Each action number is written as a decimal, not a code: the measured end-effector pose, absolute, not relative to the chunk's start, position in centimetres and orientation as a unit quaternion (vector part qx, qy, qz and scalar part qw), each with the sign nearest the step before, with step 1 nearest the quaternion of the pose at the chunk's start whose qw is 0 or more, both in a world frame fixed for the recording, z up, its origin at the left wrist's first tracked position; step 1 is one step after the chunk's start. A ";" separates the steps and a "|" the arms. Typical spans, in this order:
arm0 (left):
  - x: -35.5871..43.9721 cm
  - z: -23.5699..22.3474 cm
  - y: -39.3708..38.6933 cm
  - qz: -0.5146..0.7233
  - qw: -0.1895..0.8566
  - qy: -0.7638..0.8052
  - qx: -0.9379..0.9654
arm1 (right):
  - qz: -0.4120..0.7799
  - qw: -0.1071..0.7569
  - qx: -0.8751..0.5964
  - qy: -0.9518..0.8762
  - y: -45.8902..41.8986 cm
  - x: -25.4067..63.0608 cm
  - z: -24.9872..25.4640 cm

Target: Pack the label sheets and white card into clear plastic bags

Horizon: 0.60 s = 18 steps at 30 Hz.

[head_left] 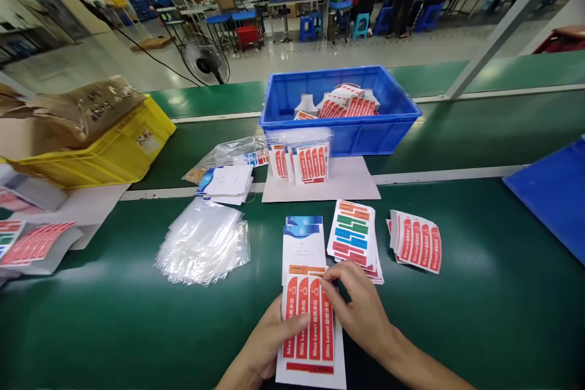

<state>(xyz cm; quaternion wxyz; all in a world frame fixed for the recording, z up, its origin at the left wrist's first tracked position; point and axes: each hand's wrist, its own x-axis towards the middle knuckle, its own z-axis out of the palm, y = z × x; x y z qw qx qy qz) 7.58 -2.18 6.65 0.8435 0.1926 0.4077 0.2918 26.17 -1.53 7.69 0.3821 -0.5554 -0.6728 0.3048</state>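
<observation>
My left hand [276, 336] is closed on a red label sheet [311, 332], its thumb lying across the printed strips. Other sheets lie behind it, including one with an orange strip and a white leaflet [305, 250] with a blue top. At the sheet's upper right edge, my right hand [357, 303] pinches with thumb and forefinger. Just beyond that hand lies a stack of multicoloured label sheets [351, 233]. Further right is a pile of red label sheets [418, 241]. To the left sits a pile of clear plastic bags [203, 244], with white leaflets [226, 183] above it.
A blue bin [338, 137] holding packed labels stands at the back, with filled bags [311, 163] leaning on its front. At left, a yellow crate [114, 155] carries brown packaging. A blue panel [553, 192] is at the right edge. People work in the background.
</observation>
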 end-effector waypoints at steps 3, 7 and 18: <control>5.5 8.1 -1.5 0.229 0.787 0.436 0.373 | 0.201 0.389 -0.526 -0.729 -1.7 24.8 5.8; 2.8 11.4 -0.1 0.080 0.548 0.433 0.711 | 0.268 0.341 -0.467 -0.771 -2.0 24.4 5.1; 1.1 10.8 0.3 -0.025 0.302 0.440 0.845 | 0.594 0.280 -0.418 -0.628 -2.4 19.6 -1.2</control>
